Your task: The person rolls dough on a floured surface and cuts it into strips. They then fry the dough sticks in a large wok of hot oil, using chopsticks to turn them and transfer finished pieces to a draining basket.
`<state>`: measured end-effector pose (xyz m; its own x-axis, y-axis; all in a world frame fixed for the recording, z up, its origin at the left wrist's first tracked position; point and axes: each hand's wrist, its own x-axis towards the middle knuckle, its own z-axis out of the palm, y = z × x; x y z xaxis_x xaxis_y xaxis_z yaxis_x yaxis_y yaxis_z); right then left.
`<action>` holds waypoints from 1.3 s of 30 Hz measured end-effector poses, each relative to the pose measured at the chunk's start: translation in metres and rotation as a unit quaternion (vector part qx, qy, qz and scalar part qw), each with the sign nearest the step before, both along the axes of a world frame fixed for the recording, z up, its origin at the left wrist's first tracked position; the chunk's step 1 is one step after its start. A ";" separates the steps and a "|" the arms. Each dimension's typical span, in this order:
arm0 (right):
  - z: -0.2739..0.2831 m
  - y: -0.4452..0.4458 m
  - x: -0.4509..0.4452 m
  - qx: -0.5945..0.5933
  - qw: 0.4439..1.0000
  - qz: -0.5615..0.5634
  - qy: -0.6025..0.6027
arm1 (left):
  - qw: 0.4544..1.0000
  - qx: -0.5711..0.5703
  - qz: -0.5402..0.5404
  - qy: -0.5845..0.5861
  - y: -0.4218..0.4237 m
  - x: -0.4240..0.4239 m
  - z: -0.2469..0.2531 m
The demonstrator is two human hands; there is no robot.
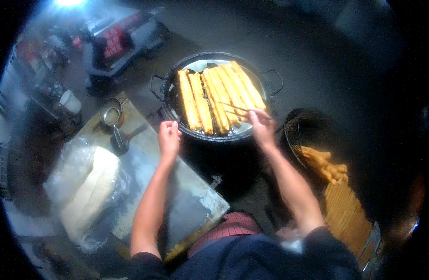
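Note:
My right hand (263, 126) grips a pair of chopsticks (235, 106) over a round black pan (214, 137) with two loop handles. Several long golden fried dough sticks (219, 92) lie side by side in its dark oil, and the chopsticks' tips reach across them. My left hand (169, 138) is beside the pan's near left rim, its fingers curled in, with nothing visible in it. Below that hand lies a metal-topped board (179, 203). On the board rests a pale slab of dough (91, 192), partly wrapped in clear plastic (69, 161).
A wire strainer (111, 116) sits over a bowl by the board's far corner, near a dark flat tool (119, 144). A mesh basket (291, 140) and browned fried pieces (323, 162) are at right, above a ribbed yellowish surface (347, 217). A white cup (70, 101) stands left.

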<state>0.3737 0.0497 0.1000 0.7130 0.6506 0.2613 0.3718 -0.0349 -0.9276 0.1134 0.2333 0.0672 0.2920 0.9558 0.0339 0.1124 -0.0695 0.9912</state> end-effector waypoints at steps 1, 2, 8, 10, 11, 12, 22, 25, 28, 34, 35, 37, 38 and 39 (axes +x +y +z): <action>0.004 -0.005 0.002 0.010 0.999 -0.052 -0.007 | 0.999 -0.006 -0.022 0.023 0.003 -0.002 -0.004; 0.006 -0.007 0.003 0.021 0.994 -0.103 -0.013 | 0.999 0.019 -0.015 0.028 0.005 -0.002 -0.009; -0.035 0.001 0.029 0.007 0.991 -0.132 -0.012 | 0.982 0.153 -0.114 -0.004 -0.010 0.037 0.021; -0.041 0.007 0.029 0.032 0.992 -0.118 0.021 | 0.978 0.146 -0.149 -0.014 -0.022 0.053 0.022; -0.040 0.009 0.023 0.045 0.994 -0.094 0.029 | 0.973 0.167 -0.158 0.005 -0.026 0.057 0.022; -0.040 0.009 0.019 0.058 0.995 -0.076 0.036 | 0.973 0.161 -0.166 0.003 -0.029 0.064 0.020; -0.019 -0.013 -0.006 0.067 0.951 0.043 -0.299 | 0.962 0.217 -0.115 0.120 -0.029 0.097 0.002; -0.009 -0.013 0.013 0.066 0.960 -0.019 -0.273 | 0.958 0.236 -0.093 0.134 -0.030 0.102 0.004; -0.017 -0.007 0.024 0.068 0.960 -0.004 -0.271 | 0.954 0.241 -0.091 0.154 -0.034 0.104 0.008; -0.024 -0.010 0.021 0.036 0.975 0.044 -0.213 | 0.958 0.243 -0.100 0.116 -0.045 0.110 0.019; -0.026 -0.012 0.023 0.039 0.983 0.039 -0.177 | 0.956 0.253 -0.114 0.091 -0.045 0.111 0.020; -0.008 -0.015 0.023 0.090 0.980 -0.032 -0.173 | 0.958 0.235 -0.138 0.085 -0.041 0.112 0.020; -0.010 -0.009 0.027 0.107 0.977 -0.041 -0.181 | 0.959 0.226 -0.150 0.082 -0.039 0.112 0.020; -0.006 -0.009 0.032 0.120 0.972 -0.057 -0.195 | 0.959 0.218 -0.168 0.062 -0.039 0.116 0.020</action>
<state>0.4061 0.0409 0.0942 0.5934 0.4590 0.6612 0.7034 0.1037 -0.7032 0.2298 0.1942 0.0873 0.6094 0.7091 0.3547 0.1253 -0.5279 0.8400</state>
